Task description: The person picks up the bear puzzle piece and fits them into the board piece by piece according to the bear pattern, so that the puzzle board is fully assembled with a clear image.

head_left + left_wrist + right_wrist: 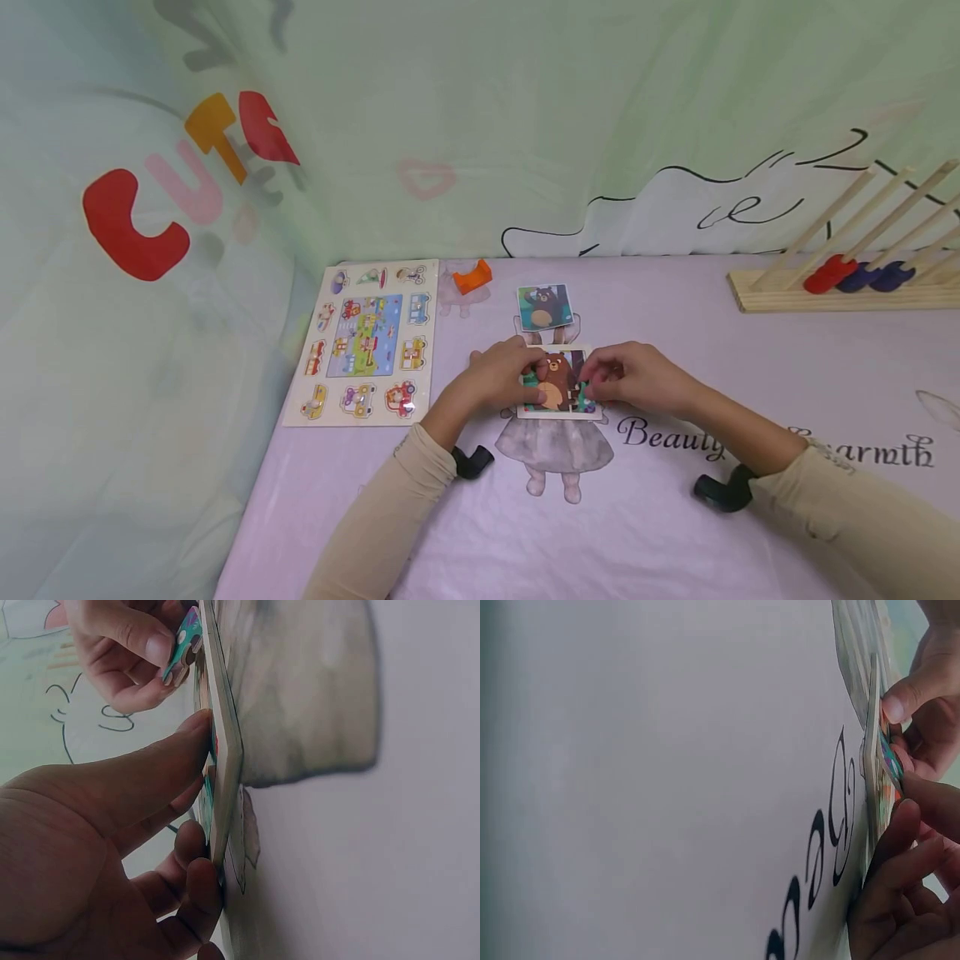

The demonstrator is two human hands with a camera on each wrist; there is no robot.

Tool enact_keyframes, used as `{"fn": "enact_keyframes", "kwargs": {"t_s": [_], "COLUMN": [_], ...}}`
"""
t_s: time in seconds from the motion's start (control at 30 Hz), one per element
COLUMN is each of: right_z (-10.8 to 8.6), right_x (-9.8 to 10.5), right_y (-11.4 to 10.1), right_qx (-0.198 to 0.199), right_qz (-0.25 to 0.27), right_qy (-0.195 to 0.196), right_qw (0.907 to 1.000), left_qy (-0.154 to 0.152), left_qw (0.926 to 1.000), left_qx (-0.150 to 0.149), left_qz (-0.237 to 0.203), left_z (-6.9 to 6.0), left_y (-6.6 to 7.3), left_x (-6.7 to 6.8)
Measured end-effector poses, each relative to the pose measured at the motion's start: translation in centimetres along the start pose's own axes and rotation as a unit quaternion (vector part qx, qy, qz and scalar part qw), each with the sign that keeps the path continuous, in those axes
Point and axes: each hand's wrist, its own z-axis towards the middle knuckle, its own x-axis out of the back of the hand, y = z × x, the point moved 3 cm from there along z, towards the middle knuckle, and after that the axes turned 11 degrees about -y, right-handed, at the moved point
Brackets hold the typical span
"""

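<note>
A small wooden jigsaw puzzle (557, 379) with a brown bear picture lies on the table in front of me. At its left side, my left hand (495, 377) holds the tray, thumb (176, 754) on top and curled fingers against the edge. Between thumb and fingers my right hand (641, 379) pinches a jigsaw piece (182, 649), teal with a purple patch. That piece (890, 759) is tilted over the puzzle's right part, its lower edge close to the tray. Fingers cover parts of the picture in the head view. Just behind the puzzle lies a bear picture card (545, 307).
To the left lies a larger vehicle puzzle board (300, 414). An orange curved block (472, 277) sits near the back edge. At back right stands a wooden peg rack (757, 300) with red beads (830, 275) and blue ones. Black curved pieces (723, 492) stick out by both wrists.
</note>
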Motion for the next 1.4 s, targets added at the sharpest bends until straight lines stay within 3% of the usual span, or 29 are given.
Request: {"fn": "enact_keyframes", "kwargs": {"t_s": [0.67,1.0,1.2,1.4], "right_z": [0.3,-0.5,-0.6,-0.6], "right_x": [-0.5,0.2,0.2,0.3], "right_y": [-0.3,0.2,0.5,0.4], "right_qx": [-0.004,-0.031,-0.010,-0.005], "right_qz": [-0.037,-0.058,-0.055,-0.063], "right_qy": [0.024,0.029,-0.004,-0.006], "right_qw": [0.9990,0.9974,0.9984,0.9980], "left_qy": [-0.006,0.004,0.038,0.022], "left_qw": [1.0000,0.9998,0.9990,0.9992], "left_qx": [-0.001,0.016,-0.007,-0.031], "left_qz": [-0.002,0.014,0.024,0.012], "left_z": [0.2,0.1,0.4,1.3], "left_y": [0.0,0.7,1.5,2.3], "left_x": [-0.4,-0.4,0.1,0.5]}}
